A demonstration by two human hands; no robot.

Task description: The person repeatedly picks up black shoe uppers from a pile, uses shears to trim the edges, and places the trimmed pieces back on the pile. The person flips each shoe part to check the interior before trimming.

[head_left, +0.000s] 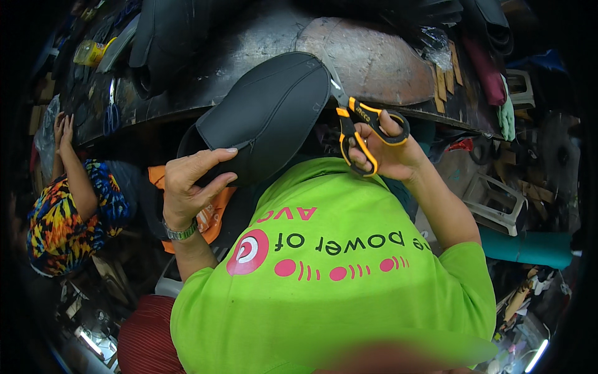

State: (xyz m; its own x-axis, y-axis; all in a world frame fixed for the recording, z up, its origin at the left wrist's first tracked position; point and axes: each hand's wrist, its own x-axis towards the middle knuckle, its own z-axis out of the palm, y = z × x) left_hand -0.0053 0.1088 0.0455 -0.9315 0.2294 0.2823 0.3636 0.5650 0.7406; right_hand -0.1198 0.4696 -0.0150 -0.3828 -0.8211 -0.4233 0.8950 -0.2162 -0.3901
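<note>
Black stitched piece [274, 109] at 11 o'clock pinched at its 7 o'clock edge by left hand [194, 184]; orange-handled scissors [342, 113] at 1 gripped by right hand [398, 153]; scuffed dark workbench [271, 34] seen at 12, teal roll [529, 248] between 3 and 4, co-worker [75, 215] in patterned clothing noted at 9

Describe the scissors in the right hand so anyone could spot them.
Start at the dark worktable. Just off its near edge, the right hand holds scissors beside a black panel. Orange-and-black handles set them apart from the blue-handled scissors farther left.
</note>
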